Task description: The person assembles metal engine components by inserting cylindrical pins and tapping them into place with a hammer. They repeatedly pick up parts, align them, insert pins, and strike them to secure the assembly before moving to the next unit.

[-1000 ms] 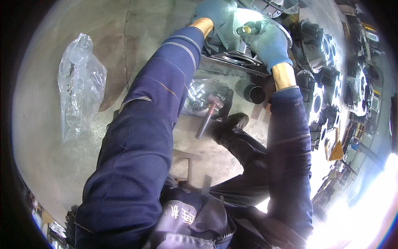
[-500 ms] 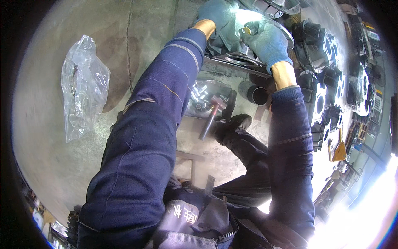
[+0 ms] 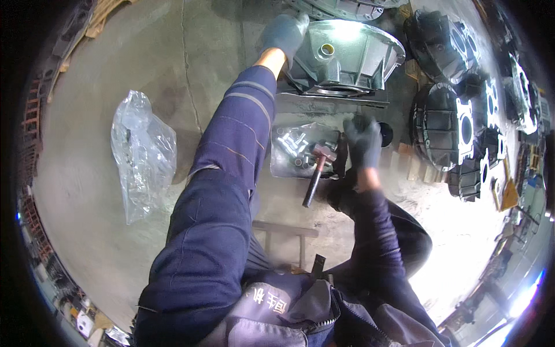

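A grey cast-metal housing (image 3: 358, 55) rests on the floor ahead of me, its broad curved rim facing up. A short round boss on its near side holds a yellowish ring (image 3: 327, 50). My gloved left hand (image 3: 283, 36) is closed at the housing's left edge. My gloved right hand (image 3: 364, 143) is lower, right of a clear plastic bag (image 3: 283, 169) of short metal sleeves (image 3: 296, 141); its fingers are blurred and nothing can be made out in them. A hammer (image 3: 317, 178) with a reddish head and dark handle lies across the bag's right part.
Several dark cast housings (image 3: 436, 124) stand on the right. Another large casting (image 3: 341, 8) is beyond mine. A crumpled clear bag (image 3: 141, 159) lies on the left floor. A dark round cup-like piece (image 3: 385, 134) sits beside my right hand, and a metal frame (image 3: 286, 228) lies near my legs.
My right hand has left the boss on the housing and come down toward me, beside the bag of sleeves. My left hand stays at the housing's left edge. The view has shifted.
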A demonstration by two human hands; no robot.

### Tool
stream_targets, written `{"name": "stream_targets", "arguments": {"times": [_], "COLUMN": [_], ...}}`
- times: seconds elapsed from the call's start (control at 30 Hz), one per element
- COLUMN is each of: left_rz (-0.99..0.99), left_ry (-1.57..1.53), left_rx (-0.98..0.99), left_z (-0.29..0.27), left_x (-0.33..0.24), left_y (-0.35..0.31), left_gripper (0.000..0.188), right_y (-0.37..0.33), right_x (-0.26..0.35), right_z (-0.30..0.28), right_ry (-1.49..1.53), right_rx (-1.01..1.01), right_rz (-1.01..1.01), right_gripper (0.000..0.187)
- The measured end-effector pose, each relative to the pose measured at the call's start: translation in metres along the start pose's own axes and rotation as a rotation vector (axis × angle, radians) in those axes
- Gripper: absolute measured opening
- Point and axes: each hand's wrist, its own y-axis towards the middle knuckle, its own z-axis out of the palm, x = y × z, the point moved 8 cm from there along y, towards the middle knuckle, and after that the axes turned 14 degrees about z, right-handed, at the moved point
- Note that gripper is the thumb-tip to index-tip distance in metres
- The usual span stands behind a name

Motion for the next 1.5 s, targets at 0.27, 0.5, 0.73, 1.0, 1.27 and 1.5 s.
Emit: {"name": "stream_targets", "arguments": {"times": [0.27,0.5,0.73,1.0,1.27,1.5], "left_rz": [0.027,0.079,0.095,0.125,0.114,0.151], "left_ry": [0.041,-0.072,-0.146,-0.424,-0.463,-0.148], "left_rx": [-0.116,-0.181,-0.213,-0.231,-0.254,-0.257], "left_z": [0.001,0.008,0.008,0.017,0.019,0.005], "left_x": [0.007,0.023,0.03,0.045,0.06,0.022], "left_y": [0.008,0.015,0.017,0.025,0.031,0.012], "left_gripper": [0.066,0.06,0.055,0.053,0.049,0.053], "right_y": [-0.165,-0.173,-0.186,-0.183,-0.176,-0.171], "right_x": [-0.188,-0.231,-0.235,-0.224,-0.204,-0.172], "right_z": [0.126,0.165,0.18,0.184,0.179,0.116], "right_ry": [0.15,0.458,1.029,1.146,1.335,0.846], "right_rx": [0.395,0.46,0.648,0.742,0.811,0.573], "right_rz": [0.932,1.201,1.258,1.27,1.327,1.157], "right_gripper": [0.051,0.032,0.021,0.018,0.011,0.026]}}
